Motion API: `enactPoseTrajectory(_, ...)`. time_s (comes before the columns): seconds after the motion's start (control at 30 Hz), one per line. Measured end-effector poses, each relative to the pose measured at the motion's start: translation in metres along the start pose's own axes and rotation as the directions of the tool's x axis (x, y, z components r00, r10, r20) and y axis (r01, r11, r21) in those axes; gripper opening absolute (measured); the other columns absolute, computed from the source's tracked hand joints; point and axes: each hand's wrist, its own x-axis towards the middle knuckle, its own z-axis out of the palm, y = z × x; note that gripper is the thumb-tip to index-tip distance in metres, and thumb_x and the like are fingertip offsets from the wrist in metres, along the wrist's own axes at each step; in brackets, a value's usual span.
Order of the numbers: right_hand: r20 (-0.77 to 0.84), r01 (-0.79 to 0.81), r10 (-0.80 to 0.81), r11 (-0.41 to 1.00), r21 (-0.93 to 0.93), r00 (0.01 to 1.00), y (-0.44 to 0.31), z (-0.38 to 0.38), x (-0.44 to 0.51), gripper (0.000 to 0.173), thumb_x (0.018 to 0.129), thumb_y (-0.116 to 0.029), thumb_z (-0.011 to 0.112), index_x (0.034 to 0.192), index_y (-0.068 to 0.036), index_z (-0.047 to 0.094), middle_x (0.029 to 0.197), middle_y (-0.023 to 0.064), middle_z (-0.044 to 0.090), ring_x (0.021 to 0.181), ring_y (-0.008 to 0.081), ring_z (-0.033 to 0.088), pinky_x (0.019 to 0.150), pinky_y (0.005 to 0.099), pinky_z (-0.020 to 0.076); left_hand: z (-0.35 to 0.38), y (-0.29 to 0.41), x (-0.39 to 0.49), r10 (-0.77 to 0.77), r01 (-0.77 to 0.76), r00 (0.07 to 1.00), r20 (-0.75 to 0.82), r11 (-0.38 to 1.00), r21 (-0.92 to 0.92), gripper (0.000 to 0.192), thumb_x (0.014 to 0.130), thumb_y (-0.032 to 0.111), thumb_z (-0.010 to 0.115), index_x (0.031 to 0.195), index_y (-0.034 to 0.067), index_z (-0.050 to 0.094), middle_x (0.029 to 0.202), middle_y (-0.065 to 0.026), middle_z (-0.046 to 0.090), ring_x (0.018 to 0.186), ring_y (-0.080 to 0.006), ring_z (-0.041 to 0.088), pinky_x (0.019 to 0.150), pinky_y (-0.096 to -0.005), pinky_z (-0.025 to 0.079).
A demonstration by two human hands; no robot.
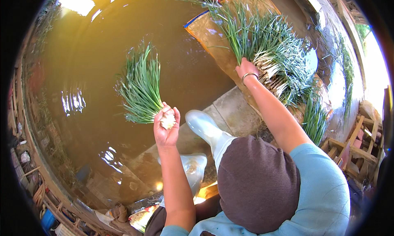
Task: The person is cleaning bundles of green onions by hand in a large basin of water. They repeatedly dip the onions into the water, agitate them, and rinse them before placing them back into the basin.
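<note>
My left hand (166, 125) grips a bunch of green scallions (143, 85) by its pale root end. The long leaves fan up and left over brown water (101, 66). At the upper right my right hand (247, 69), with a bangle on the wrist, is closed around the lower part of some green stalks (234, 48) at the edge of a heaped pile of scallions (277, 48). Whitish stems and dirty roots show in the middle of that pile. Beneath it lies an orange-brown mesh sack (212, 35) with a blue edge, partly hidden.
White rubber boots (201, 123) stand on concrete slabs (235, 109) at the water's edge. A rounded shape in dark brown cloth (258, 183) blocks the lower middle. Wooden crates (354, 146) stand at right. A low wall (46, 171) curves along the left.
</note>
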Motion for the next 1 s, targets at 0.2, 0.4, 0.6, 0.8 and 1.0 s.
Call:
enactPoseTrajectory(0.2, 0.234, -0.140, -0.174, 0.430, 0.892, 0.957, -0.016, -0.019, -0.020, 0.020, 0.090, -0.021, 0.057, 0.098, -0.002, 0.056, 0.086, 0.0168, 0.065, 0.078, 0.0242, 0.065, 0.065, 0.0360, 0.0530, -0.005, 0.003, -0.007, 0.008, -0.008, 1.000, -0.023, 1.000, -0.022, 0.030, 0.088, 0.004, 0.056, 0.117, -0.001, 0.050, 0.090, -0.0013, 0.054, 0.084, -0.0122, 0.055, 0.104, -0.0363, 0.041)
enactPoseTrajectory(0.4, 0.299, -0.499, -0.463, -0.403, 0.767, 0.834, -0.057, -0.039, -0.043, 0.020, 0.099, -0.020, 0.046, 0.100, 0.000, 0.048, 0.085, 0.0113, 0.059, 0.061, 0.0121, 0.052, 0.046, 0.0212, 0.0423, -0.007, 0.007, -0.008, 0.073, -0.071, 0.997, 0.023, 0.995, -0.076, 0.030, 0.088, 0.005, 0.057, 0.117, -0.001, 0.051, 0.091, -0.0012, 0.055, 0.086, -0.0120, 0.056, 0.103, -0.0364, 0.042)
enactPoseTrajectory(0.6, 0.409, -0.433, -0.204, -0.091, 0.897, 0.889, -0.064, -0.050, -0.044, 0.018, 0.096, -0.021, 0.054, 0.089, -0.005, 0.051, 0.071, 0.0049, 0.054, 0.047, 0.0066, 0.039, 0.037, 0.0198, 0.0270, 0.000, 0.017, -0.012, 0.108, -0.106, 0.994, 0.018, 0.992, -0.074, 0.030, 0.087, 0.004, 0.058, 0.116, -0.001, 0.052, 0.089, -0.0014, 0.056, 0.084, -0.0122, 0.057, 0.101, -0.0350, 0.043)
enactPoseTrajectory(0.8, 0.178, -0.367, -0.513, -0.296, 0.882, 0.840, -0.049, -0.165, -0.069, 0.019, 0.097, -0.016, 0.051, 0.105, 0.001, 0.051, 0.075, -0.0002, 0.050, 0.054, 0.0012, 0.036, 0.040, 0.0142, 0.0268, 0.011, 0.024, -0.022, 0.155, -0.158, 0.987, -0.032, 0.979, -0.132, 0.032, 0.086, 0.003, 0.060, 0.116, 0.000, 0.051, 0.084, -0.0009, 0.055, 0.081, -0.0120, 0.056, 0.096, -0.0339, 0.046)
enactPoseTrajectory(1.0, -0.104, -0.349, -0.682, -0.492, 0.798, 0.724, -0.056, -0.226, -0.102, 0.025, 0.100, -0.020, 0.046, 0.111, 0.002, 0.048, 0.074, -0.0017, 0.043, 0.054, 0.0003, 0.032, 0.039, 0.0144, 0.0246, 0.023, 0.027, -0.021, 0.219, -0.209, 0.973, 0.073, 0.969, -0.129, 0.029, 0.088, 0.003, 0.058, 0.115, 0.001, 0.051, 0.086, -0.0003, 0.055, 0.083, -0.0108, 0.054, 0.097, -0.0326, 0.044)
